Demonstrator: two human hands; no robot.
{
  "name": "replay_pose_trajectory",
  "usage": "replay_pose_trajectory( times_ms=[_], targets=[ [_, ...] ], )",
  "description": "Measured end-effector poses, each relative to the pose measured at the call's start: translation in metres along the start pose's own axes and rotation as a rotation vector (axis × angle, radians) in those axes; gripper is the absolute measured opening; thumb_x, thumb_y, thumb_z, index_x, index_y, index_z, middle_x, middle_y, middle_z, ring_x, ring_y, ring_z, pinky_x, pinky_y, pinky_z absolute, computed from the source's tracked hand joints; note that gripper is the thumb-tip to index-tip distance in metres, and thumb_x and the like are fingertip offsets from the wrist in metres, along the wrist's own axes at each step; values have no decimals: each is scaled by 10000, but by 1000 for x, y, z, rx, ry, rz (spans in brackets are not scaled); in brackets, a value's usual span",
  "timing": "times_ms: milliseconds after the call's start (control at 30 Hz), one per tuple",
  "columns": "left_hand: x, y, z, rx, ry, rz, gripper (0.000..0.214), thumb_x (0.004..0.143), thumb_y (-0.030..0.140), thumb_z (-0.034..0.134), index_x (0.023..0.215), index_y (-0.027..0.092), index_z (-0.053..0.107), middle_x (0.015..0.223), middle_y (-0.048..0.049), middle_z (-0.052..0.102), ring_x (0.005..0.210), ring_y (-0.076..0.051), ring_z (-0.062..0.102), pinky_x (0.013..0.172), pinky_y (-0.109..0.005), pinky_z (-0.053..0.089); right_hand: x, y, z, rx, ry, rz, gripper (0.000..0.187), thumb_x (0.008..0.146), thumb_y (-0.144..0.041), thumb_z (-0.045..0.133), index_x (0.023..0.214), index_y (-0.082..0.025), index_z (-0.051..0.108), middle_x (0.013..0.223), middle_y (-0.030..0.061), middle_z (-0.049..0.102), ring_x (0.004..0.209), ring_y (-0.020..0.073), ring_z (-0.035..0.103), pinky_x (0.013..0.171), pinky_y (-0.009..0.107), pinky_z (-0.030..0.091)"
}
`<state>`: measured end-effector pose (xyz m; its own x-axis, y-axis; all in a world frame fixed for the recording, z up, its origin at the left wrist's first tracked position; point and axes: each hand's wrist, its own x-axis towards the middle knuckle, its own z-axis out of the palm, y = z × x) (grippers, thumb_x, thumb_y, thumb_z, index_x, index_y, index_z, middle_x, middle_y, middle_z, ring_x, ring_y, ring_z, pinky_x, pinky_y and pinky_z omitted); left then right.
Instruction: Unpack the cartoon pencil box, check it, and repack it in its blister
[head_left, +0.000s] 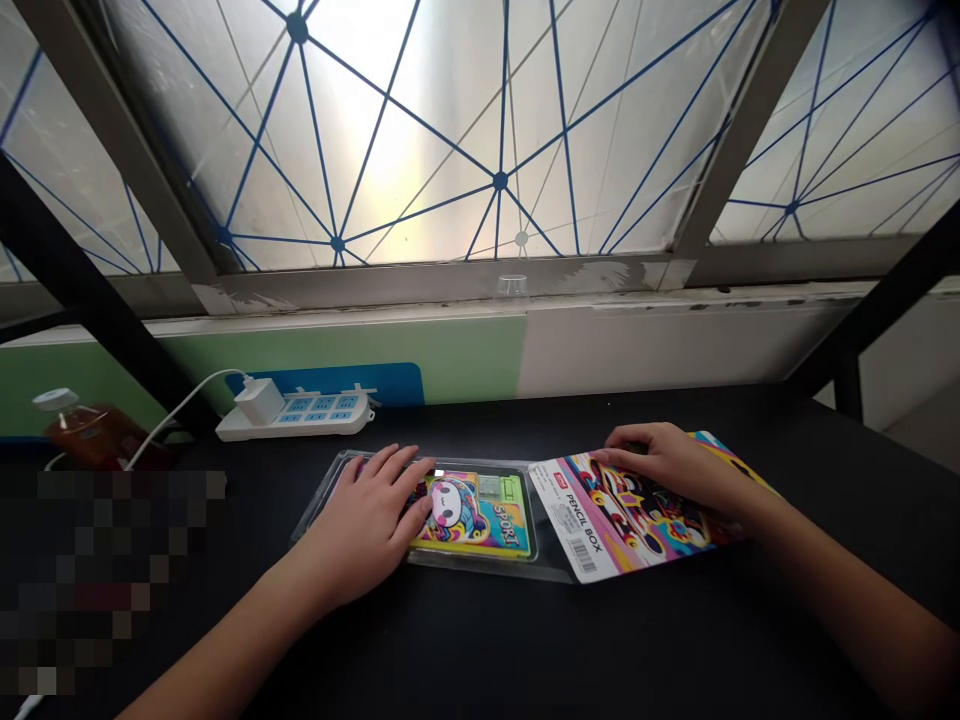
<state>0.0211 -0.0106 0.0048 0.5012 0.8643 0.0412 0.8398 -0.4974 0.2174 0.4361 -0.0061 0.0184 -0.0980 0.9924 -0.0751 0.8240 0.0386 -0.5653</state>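
Note:
A pencil box with a colourful cartoon print and the word SPORT lies in a clear plastic tray on the dark table. My left hand is laid over the left part of the box and tray, palm down with fingers stretched. To the right, a printed cardboard backing card marked PENCIL BOX overlaps the tray's right end. My right hand is at the card's far edge, with the thumb on the printed face and bent fingers reaching past the edge. The fingertips are partly hidden.
A white power strip with a plugged-in charger and white cable sits at the back left. Beside it lies a capped bottle of brown liquid. Blurred blocks cover the left front. A black table meets the wall below a patterned window.

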Motion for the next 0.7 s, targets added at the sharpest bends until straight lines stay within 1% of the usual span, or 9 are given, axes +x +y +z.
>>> replay_pose_trajectory(
  times_ms=[133,267,400,467,500,533,567,633,700],
  targets=[
    [0,1,2,6,-13,-23,560,1102,498,344,1582,286,541,1693,-96,474,1588,-401,359,1244,-688,284,1,-2,6,14,31,19,586,833,-813,625,816,-251,791,824,37,785,801,245,681,689,324,477],
    [0,6,1,-35,-21,-55,552,1096,484,371,1578,274,539,1710,-108,446,1606,-399,331,1270,-706,233,2,-6,10,5,70,42,609,788,-839,641,766,-245,776,760,42,763,728,234,652,631,327,456],
    [-4,17,-1,-113,-64,-45,616,1069,602,445,1592,285,518,1776,-113,301,1643,-425,221,1275,-762,92,1,-10,11,11,97,60,606,793,-837,622,760,-250,771,743,44,754,709,233,644,611,328,447],
    [-8,24,-2,-215,-74,-4,640,1061,657,448,1587,297,516,1796,-109,233,1644,-433,210,1269,-772,20,0,-14,14,20,103,62,610,807,-835,605,766,-248,768,755,46,758,712,232,647,613,327,449],
    [-11,28,-2,-296,-66,16,638,1061,671,442,1576,303,522,1802,-106,215,1641,-432,221,1270,-766,9,0,-17,17,22,105,61,616,812,-839,597,767,-248,764,759,46,759,714,232,649,615,326,451],
    [-14,32,-2,-394,-46,30,630,1059,681,441,1559,309,535,1805,-100,209,1638,-432,235,1278,-754,32,-1,-20,21,22,106,58,619,820,-841,589,769,-248,760,761,45,758,715,232,650,616,326,451],
    [-17,36,-2,-505,-19,36,622,1052,689,453,1538,314,551,1805,-93,213,1634,-432,248,1287,-735,90,-2,-24,26,21,105,53,615,836,-836,578,780,-250,756,765,42,758,718,233,652,619,325,451],
    [-21,43,0,-757,50,23,584,1035,690,492,1472,320,604,1799,-79,249,1613,-433,306,1269,-666,291,-5,-31,35,13,94,36,590,888,-804,544,810,-255,748,780,37,760,725,233,656,625,326,448],
    [-20,44,0,-988,166,-12,482,1030,652,527,1334,315,692,1760,-69,351,1542,-424,443,1193,-580,458,-7,-38,43,-3,73,11,566,942,-758,500,815,-257,730,790,37,758,730,235,660,636,331,446]
  ],
)
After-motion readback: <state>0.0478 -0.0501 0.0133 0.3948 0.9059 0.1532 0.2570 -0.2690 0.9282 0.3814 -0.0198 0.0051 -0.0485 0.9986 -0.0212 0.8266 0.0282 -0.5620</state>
